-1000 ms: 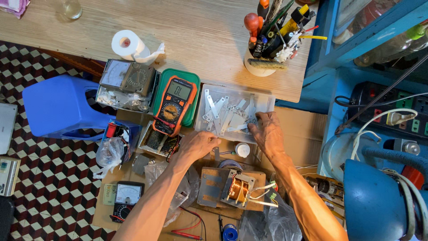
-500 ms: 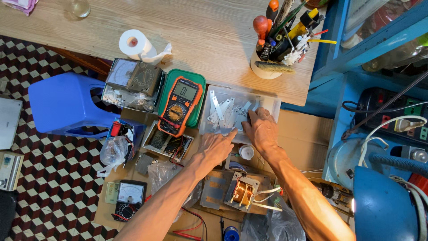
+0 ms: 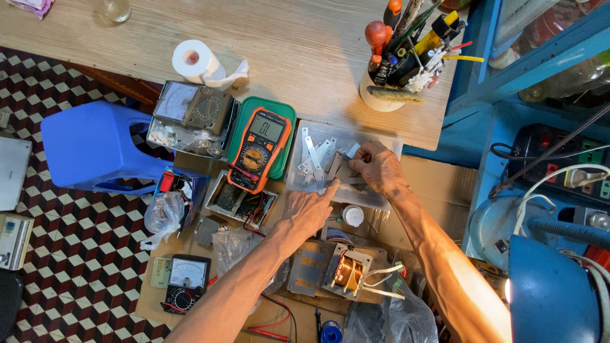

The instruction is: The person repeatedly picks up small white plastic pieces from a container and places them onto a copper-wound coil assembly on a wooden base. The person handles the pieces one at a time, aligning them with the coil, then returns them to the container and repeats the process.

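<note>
Metal strips [image 3: 316,154] pinched by right hand [image 3: 379,168], left hand [image 3: 309,209] spread, beside wooden table [image 3: 298,57], checkered floor [image 3: 57,254].

both bare forearms come up from the bottom of the frame toward its centre. the left hand [image 3: 309,211] lies palm down, back to the camera, with the index finger stretched up and to the right and the other fingers loosely curled. the right hand [image 3: 379,168] sits just above and right of it, knuckles up, fingers bent leftward in a pinching grip. the two hands are near but apart.
</note>
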Tool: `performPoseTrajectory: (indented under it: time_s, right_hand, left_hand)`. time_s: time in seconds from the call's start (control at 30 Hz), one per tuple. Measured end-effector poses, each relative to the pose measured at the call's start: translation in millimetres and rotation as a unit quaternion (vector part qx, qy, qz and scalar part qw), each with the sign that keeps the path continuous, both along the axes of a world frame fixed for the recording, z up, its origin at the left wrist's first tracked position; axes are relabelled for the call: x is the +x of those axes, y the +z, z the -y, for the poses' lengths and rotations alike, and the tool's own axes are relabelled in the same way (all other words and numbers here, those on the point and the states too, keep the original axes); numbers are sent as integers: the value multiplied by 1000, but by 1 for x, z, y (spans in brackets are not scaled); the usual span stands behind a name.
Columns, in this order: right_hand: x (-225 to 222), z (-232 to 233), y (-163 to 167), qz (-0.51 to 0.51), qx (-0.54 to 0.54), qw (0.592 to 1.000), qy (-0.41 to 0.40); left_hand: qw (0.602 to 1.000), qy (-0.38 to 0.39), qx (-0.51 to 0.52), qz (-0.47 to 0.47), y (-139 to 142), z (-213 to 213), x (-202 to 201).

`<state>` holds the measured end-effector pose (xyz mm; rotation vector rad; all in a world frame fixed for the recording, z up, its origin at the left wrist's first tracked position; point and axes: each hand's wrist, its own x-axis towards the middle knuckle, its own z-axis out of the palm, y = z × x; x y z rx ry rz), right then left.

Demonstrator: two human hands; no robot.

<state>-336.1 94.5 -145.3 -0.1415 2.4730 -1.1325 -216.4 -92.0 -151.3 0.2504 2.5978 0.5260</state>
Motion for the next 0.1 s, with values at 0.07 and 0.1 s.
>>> performPoseTrajectory:
  time_s: [0.07, 0.1]
  right_hand:
    - [2, -2, 11, 41, -9, 999, -6]
    - [2, -3, 18, 61, -14, 998, -9]
  left_hand:
    - [1000, 0, -2, -1, -4, 2, 1]
    - [999, 7, -11, 36, -6, 2, 1]
